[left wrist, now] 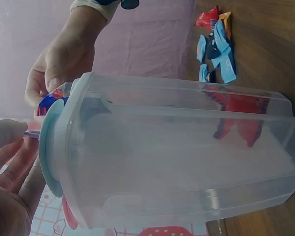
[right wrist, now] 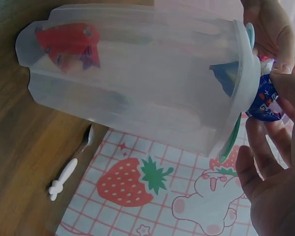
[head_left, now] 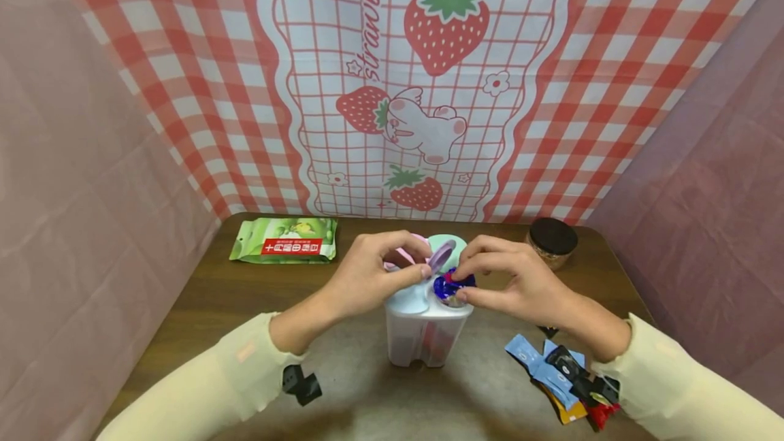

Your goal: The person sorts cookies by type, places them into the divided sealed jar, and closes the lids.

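Note:
A translucent plastic storage container (head_left: 406,335) stands upright on the table, its white lid fitted with several coloured flip caps. My left hand (head_left: 376,271) pinches the purple cap (head_left: 442,255), which is tilted up. In my right hand (head_left: 517,281) a shiny blue packet (head_left: 450,289) is pinched between thumb and fingers. The packet is partly down in the lid opening; in the right wrist view its lower end (right wrist: 228,78) shows inside the wall. Red packets (right wrist: 71,42) lie at the container's bottom. The light blue cap (head_left: 409,299) and the mint cap (head_left: 452,243) lie flat.
Small blue, black, orange and red packets (head_left: 554,373) lie piled at the right, near my right wrist. A green pouch (head_left: 284,240) is at the back left. At the back right stands a black-lidded jar (head_left: 552,240). A white-handled spoon (right wrist: 64,178) lies behind the container.

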{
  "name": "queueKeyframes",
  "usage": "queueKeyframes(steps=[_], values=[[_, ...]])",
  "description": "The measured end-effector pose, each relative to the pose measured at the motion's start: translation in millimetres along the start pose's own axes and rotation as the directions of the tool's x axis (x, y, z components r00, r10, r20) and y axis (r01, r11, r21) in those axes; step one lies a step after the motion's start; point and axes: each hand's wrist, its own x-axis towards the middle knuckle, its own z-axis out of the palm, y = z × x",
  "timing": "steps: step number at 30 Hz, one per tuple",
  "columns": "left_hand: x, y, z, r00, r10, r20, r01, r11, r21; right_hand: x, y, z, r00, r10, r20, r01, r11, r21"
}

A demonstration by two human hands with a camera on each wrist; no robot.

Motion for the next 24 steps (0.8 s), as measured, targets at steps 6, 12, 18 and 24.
queueKeyframes(steps=[6,12,18,24], values=[[1.1,-0.6,1.9,1.0,0.01,-0.003,-0.01,1.0,-0.013,2.3,-0.6,-1.7,0.995,0.031,0.097,-0.024,0.997,-0.075],[1.5,-1.1,1.9,1.0,0.007,-0.012,-0.007,1.0,-0.009,5.5,-1.6,-1.1,0.989,0.017,0.145,0.008,0.985,-0.171],[1.9,-2.2,1.7,1.0,0.007,-0.009,-0.007,1.0,-0.01,6.0,-2.2,-0.3,0.981,0.043,0.189,-0.005,0.98,-0.199],[3.6,-0.9,2.0,1.0,0.011,-0.008,-0.011,1.0,-0.013,6.3,-5.4,-4.0,0.966,0.065,0.251,-0.005,0.973,-0.233]])
